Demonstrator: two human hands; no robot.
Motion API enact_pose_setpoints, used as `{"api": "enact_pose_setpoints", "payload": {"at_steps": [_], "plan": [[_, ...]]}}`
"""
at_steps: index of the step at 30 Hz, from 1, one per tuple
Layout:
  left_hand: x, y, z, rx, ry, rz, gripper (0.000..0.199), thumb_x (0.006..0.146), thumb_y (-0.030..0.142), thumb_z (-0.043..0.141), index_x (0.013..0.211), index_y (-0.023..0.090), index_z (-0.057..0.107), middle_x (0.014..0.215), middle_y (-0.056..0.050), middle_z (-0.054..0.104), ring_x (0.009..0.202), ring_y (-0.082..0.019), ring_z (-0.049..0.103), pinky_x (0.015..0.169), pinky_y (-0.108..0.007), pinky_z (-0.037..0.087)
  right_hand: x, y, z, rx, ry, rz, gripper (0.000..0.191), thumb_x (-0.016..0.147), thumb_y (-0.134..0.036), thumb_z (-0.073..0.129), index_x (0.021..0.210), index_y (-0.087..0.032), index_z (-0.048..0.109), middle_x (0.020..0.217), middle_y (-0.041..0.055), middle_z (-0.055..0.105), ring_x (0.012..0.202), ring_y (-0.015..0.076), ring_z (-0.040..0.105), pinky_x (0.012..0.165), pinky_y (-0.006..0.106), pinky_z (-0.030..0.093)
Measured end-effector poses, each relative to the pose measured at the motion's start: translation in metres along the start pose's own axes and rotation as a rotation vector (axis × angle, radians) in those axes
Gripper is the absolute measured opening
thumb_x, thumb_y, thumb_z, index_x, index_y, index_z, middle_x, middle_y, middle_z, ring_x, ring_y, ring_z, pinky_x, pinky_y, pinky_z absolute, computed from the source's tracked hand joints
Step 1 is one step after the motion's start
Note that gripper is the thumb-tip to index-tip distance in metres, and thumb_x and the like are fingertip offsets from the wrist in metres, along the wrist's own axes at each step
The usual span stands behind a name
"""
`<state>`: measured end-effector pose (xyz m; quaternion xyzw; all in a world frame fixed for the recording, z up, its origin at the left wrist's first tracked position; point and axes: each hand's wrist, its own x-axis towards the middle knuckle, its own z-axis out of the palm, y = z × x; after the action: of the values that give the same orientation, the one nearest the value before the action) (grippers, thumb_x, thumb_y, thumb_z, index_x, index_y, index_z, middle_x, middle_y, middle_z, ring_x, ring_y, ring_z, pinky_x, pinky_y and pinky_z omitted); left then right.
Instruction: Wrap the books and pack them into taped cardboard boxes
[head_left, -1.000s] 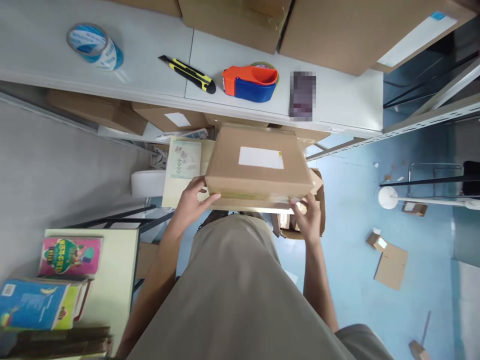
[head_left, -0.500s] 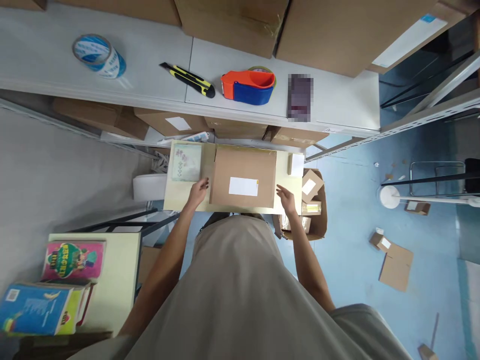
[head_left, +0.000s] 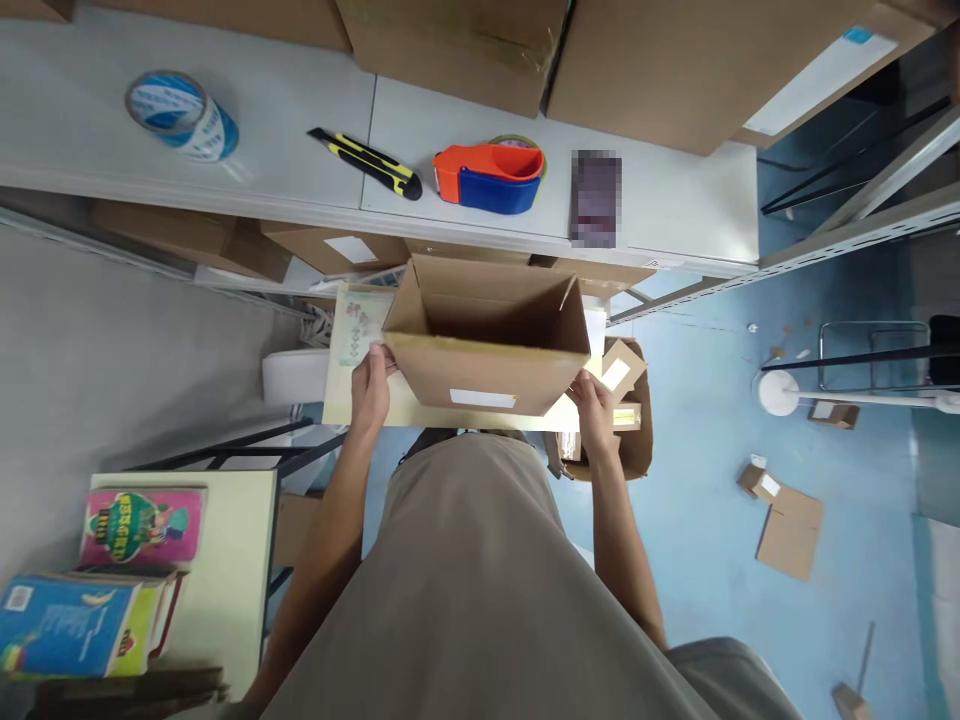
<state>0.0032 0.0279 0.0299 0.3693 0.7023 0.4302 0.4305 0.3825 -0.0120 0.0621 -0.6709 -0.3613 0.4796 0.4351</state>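
Observation:
An open-topped cardboard box (head_left: 480, 370) stands above the narrow cream table (head_left: 420, 415), its opening facing up and its inside dark. A white label (head_left: 482, 399) shows on the side nearest me. My left hand (head_left: 371, 390) is closed at the box's left side, fingertips behind its edge. At the right side my right hand (head_left: 595, 405) grips the box in the same way. Left of the box lies a pale green printed book or packet (head_left: 361, 325), partly hidden. A white box (head_left: 595, 330) is partly covered at the right.
On the grey shelf (head_left: 285, 180) ahead lie a tape roll (head_left: 184, 115), a utility knife (head_left: 367, 163), an orange-blue tape dispenser (head_left: 489, 178) and a blurred-out dark rectangle (head_left: 596, 198). A carton of small boxes (head_left: 637, 445) stands at the right. Books (head_left: 142, 525) lie on a side table at lower left.
The box has gone from lying with its labelled side up to standing with its open top up. Both hands have moved from beside it onto its sides and closed on it.

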Motion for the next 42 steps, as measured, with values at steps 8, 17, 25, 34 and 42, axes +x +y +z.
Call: {"api": "enact_pose_setpoints", "payload": {"at_steps": [8,17,25,34,42], "plan": [[-0.015,0.006,-0.012,0.273,-0.145,-0.040,0.077,0.100,0.084,0.040,0.111,0.017,0.078,0.111,-0.016,0.080,0.128,-0.036,0.069,0.110,-0.045,0.056,0.008,0.008,0.000,-0.269,0.036,0.079,0.065,0.099,-0.084,0.046,0.074,-0.024,0.051,0.070,-0.0004,0.053,0.070,0.0184,0.053,0.069,0.034,0.051],[-0.018,0.007,0.010,0.269,-0.112,-0.077,0.070,0.083,0.056,0.082,0.141,0.019,0.065,0.136,-0.016,0.074,0.105,-0.027,0.077,0.091,-0.038,0.062,0.015,0.003,0.000,-0.253,0.054,0.024,0.068,0.092,-0.081,0.062,0.115,-0.018,0.073,0.122,0.0153,0.077,0.115,0.0294,0.071,0.096,0.043,0.061],[-0.017,0.004,0.004,0.342,0.004,-0.023,0.035,0.086,0.049,0.072,0.105,0.020,0.076,0.101,-0.008,0.081,0.087,-0.023,0.077,0.085,-0.034,0.058,0.016,-0.006,-0.002,-0.545,0.138,-0.157,0.049,0.094,-0.065,0.066,0.096,-0.017,0.074,0.092,0.0136,0.079,0.086,0.0280,0.073,0.077,0.042,0.060],[0.008,-0.021,-0.015,0.138,-0.125,-0.028,0.052,0.093,0.064,0.065,0.114,0.018,0.075,0.109,-0.010,0.080,0.101,-0.025,0.076,0.092,-0.035,0.060,0.012,-0.013,-0.006,-0.598,0.182,-0.178,0.050,0.095,-0.063,0.068,0.107,-0.015,0.076,0.101,0.0153,0.080,0.083,0.0258,0.073,0.072,0.040,0.061],[0.114,-0.093,-0.028,0.704,-0.030,-0.137,0.072,0.084,0.041,0.083,0.142,0.006,0.058,0.154,-0.031,0.055,0.147,-0.045,0.051,0.124,-0.056,0.039,-0.029,-0.032,0.014,-0.621,0.338,-0.211,0.053,0.098,-0.065,0.064,0.112,-0.016,0.077,0.109,0.0157,0.079,0.090,0.0256,0.075,0.077,0.041,0.063]]}}
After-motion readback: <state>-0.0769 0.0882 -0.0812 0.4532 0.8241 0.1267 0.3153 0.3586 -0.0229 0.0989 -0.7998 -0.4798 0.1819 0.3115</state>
